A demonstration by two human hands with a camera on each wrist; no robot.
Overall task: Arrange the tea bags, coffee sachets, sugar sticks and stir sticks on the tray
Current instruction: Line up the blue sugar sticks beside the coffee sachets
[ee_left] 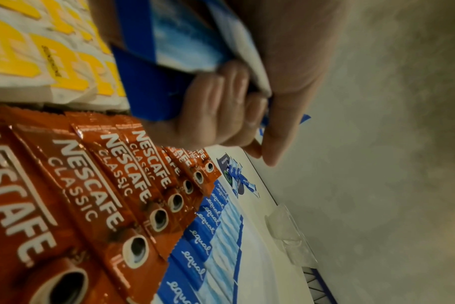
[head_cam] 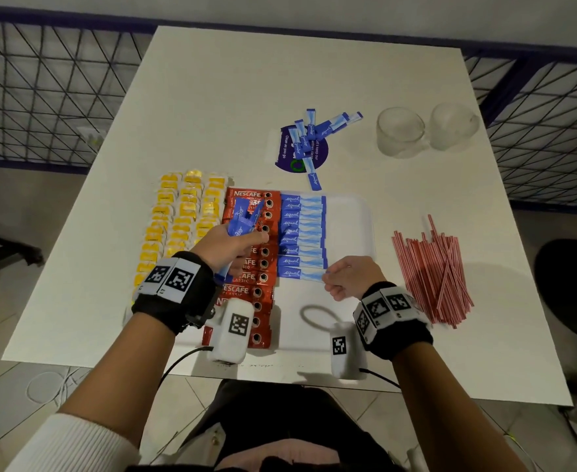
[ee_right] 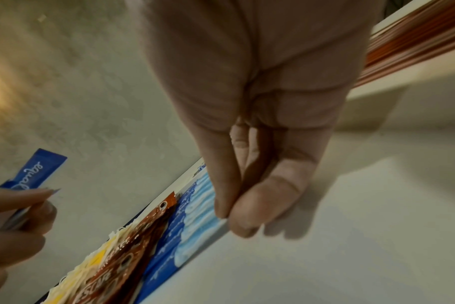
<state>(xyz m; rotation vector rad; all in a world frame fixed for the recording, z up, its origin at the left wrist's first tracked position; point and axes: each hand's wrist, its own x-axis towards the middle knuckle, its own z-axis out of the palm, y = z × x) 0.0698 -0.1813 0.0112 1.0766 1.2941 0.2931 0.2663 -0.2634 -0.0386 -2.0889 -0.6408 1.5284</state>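
The sugar-stick step is in hand. The right hand [head_cam: 343, 279] is pinching the end of the nearest sugar stick [head_cam: 299, 274] between thumb and forefinger, setting it at the six o'clock end of the blue row [head_cam: 302, 229] on the tray [head_cam: 352, 226]. I'm counting eight sticks in that row. The left hand [head_cam: 232, 245] is gripping a bundle of spare sticks [head_cam: 244, 218] above the coffee sachets [head_cam: 249, 267]; perhaps three, hard to tell. Next, I'd judge, another stick needs drawing from the bundle and laying parallel. Roughly eight loose sticks [head_cam: 309, 137] are lying at twelve o'clock. Tea bags [head_cam: 178, 219] are filling three columns at nine o'clock; stir sticks [head_cam: 433, 270], too many to count, are waiting at three o'clock.
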